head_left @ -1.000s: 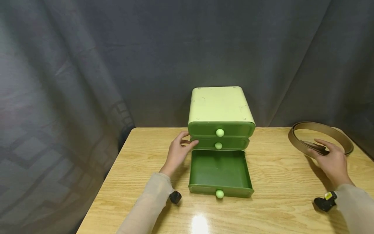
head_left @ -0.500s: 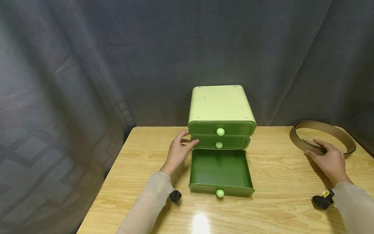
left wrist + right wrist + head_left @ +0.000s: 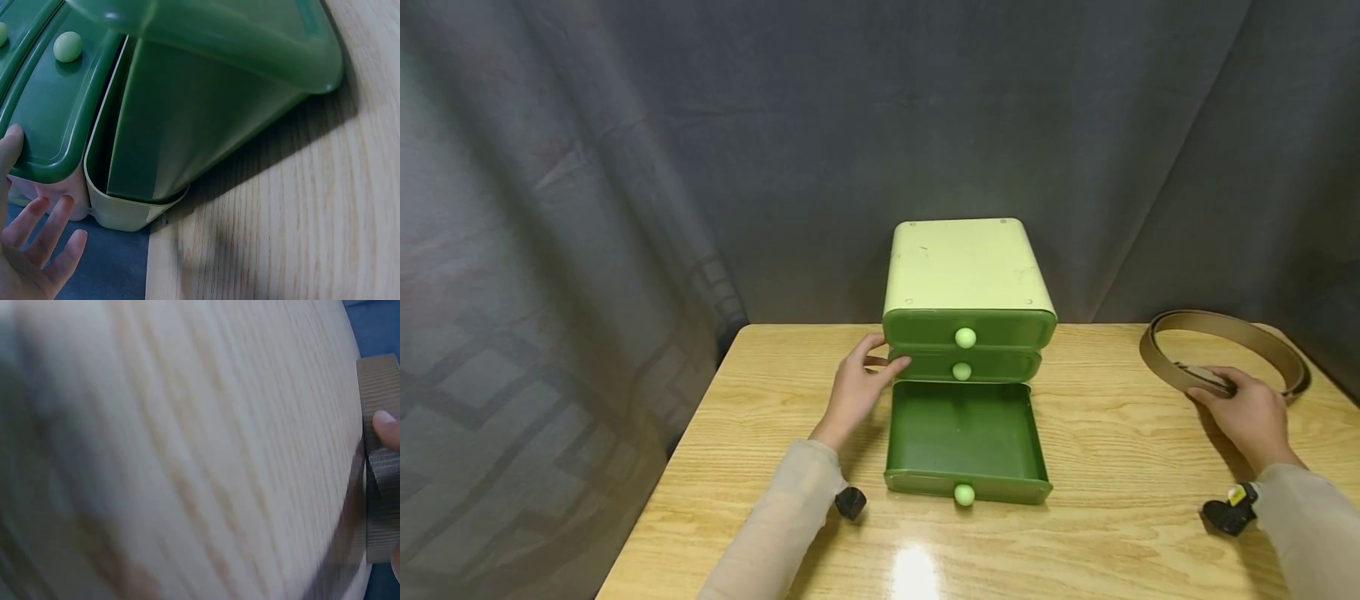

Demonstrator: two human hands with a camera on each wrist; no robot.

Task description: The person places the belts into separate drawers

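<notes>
A small drawer cabinet (image 3: pixel 962 267) with a pale yellow-green shell and green drawers stands at the table's back. Its bottom drawer (image 3: pixel 966 429) is pulled out and has nothing inside; the upper two are closed. My left hand (image 3: pixel 855 387) holds the cabinet's left edge at the middle drawer (image 3: pixel 925 367). The thumb presses the drawer front while the other fingers lie along the side, as the left wrist view shows. At the far right, a coiled tan belt (image 3: pixel 1225 325) stands on its edge. My right hand (image 3: pixel 1251 412) grips the near part of the coil, thumb outside.
The wooden table (image 3: pixel 1097 467) ends at a dark grey curtain (image 3: pixel 820 167) behind and on both sides. The pulled-out drawer's round knob (image 3: pixel 964 495) juts toward the front. Table surface lies between the cabinet and the belt.
My right hand's fingers have come down onto the belt and closed on its near side. My left hand and the cabinet have stayed put.
</notes>
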